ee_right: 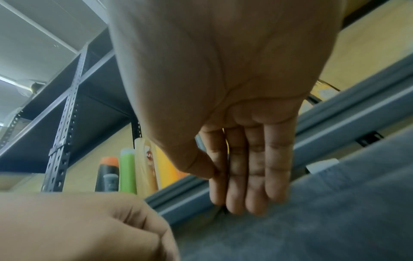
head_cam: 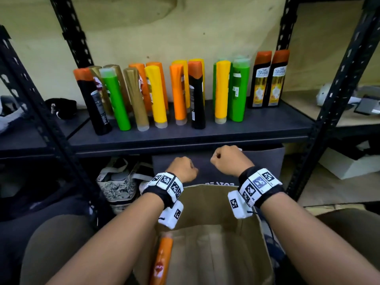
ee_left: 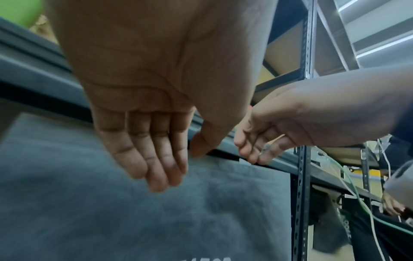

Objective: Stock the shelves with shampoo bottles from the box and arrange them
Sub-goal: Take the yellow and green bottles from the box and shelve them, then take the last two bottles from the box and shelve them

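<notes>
Several shampoo bottles stand upright on the dark shelf: a black one with an orange cap, green, gold, yellow and orange ones, and two black labelled bottles at the right. One orange bottle lies inside the cardboard box in front of me. My left hand and right hand hang side by side just below the shelf's front edge, above the box's far rim. The fingers of both point down, relaxed, and hold nothing.
A grey fabric bag stands behind the box under the shelf, with a patterned bag to its left. Black perforated uprights frame the shelf. A dark item lies on the shelf's left end. My knees flank the box.
</notes>
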